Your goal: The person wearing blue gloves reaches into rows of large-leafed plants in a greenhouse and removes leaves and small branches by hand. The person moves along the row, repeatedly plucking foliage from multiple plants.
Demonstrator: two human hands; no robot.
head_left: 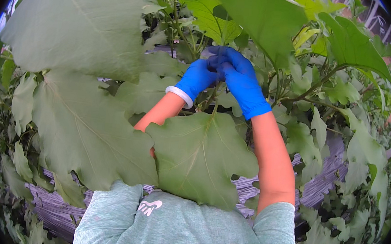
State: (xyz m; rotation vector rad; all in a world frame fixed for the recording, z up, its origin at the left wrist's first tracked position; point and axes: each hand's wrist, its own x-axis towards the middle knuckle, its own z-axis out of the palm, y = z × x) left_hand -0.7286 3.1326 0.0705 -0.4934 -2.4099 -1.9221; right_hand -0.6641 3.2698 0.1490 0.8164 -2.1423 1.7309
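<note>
Both of my hands wear blue gloves and meet among the leafy plants at the upper middle of the head view. My left hand [200, 76], with a white band at its wrist, has its fingertips against those of the other hand. My right hand [237, 69] has its fingers bent over towards the left one, by a plant stem [213, 97]. Whether either hand grips the stem cannot be told, since the fingertips are dark and blurred. Below the hands, a broad lobed leaf [199, 154] spreads over part of my left forearm.
Large leaves [85, 23] crowd the upper left, and another leaf [262, 19] hangs close above my right hand. A branching stem [315, 86] reaches out to the right. Wrinkled plastic ground film [324, 173] shows between the plants. Small pinkish flowers [176, 41] hang behind the hands.
</note>
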